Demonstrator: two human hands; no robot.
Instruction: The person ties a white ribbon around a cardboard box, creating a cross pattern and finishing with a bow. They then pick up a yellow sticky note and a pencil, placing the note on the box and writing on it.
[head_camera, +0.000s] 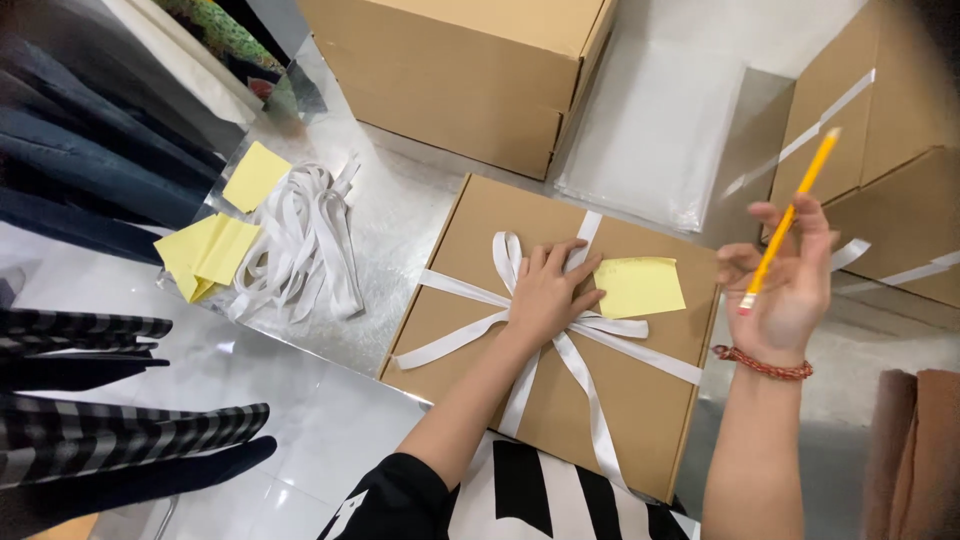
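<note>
A flat brown cardboard box (470, 250) lies in front of me, tied crosswise with white ribbon (590, 400) that ends in a bow. My left hand (549, 292) rests flat on the bow at the ribbon's crossing. A yellow sticky note (638, 286) is stuck on the lid just right of that hand. My right hand (785, 285), with a red cord bracelet at the wrist, is raised past the box's right edge and holds a yellow pencil (790, 220) upright between its fingers.
A heap of loose white ribbons (300, 245) and several yellow notes (205, 250) lie at the left on the shiny table. Larger cardboard boxes stand behind (460, 70) and at the right (890, 150). Clear plastic bags (650, 130) lie between them. Dark clothes (90, 160) hang at the left.
</note>
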